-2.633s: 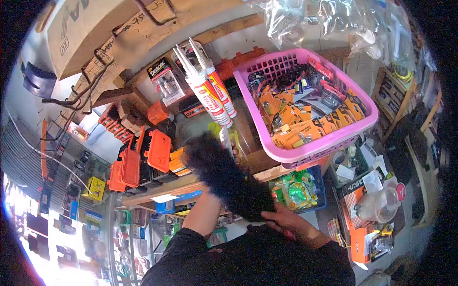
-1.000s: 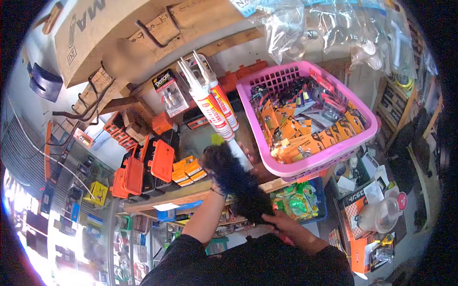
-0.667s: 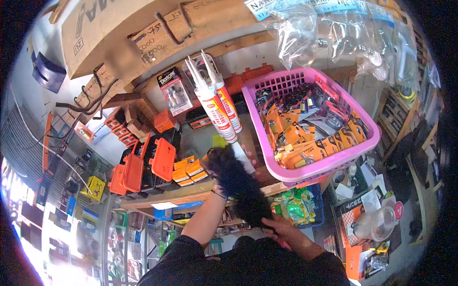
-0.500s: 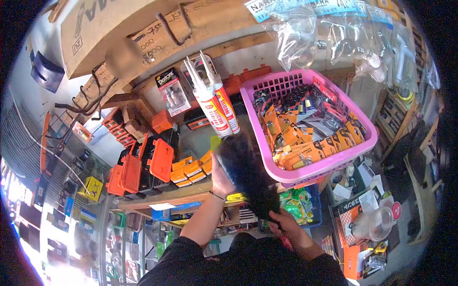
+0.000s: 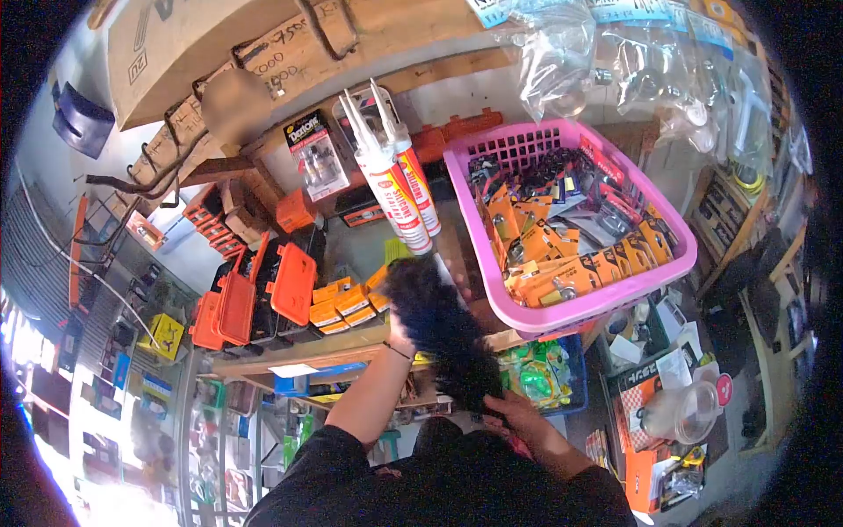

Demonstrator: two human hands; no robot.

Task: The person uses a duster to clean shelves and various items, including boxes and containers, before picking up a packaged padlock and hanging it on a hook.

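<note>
A dark, fluffy duster (image 5: 443, 329) slants across the middle of the view. My right hand (image 5: 520, 419) is closed round its lower end, with a bit of red showing below the fingers. My left hand (image 5: 399, 334) is mostly covered by the duster's fibres. Something pale (image 5: 452, 270) shows past the duster's upper edge, with what look like fingertips beside it; I cannot make out what it is. Just beyond stand silicone sealant tubes (image 5: 397, 200) with white nozzles, upright on the shelf. Small orange-yellow boxes (image 5: 351, 303) are stacked left of the duster.
A pink basket (image 5: 597, 294) full of carded packs stands at the right. Orange-lidded cases (image 5: 292, 277) sit at the left. Clear plastic packs (image 5: 641, 75) hang at the upper right. A blue crate (image 5: 575, 378) holds green packs below the shelf. Metal hooks (image 5: 329, 35) jut out overhead.
The duster's upper end has shifted slightly left and now covers more of my left hand. My right hand has moved a little left and down, still on the duster. The view has shifted slightly.
</note>
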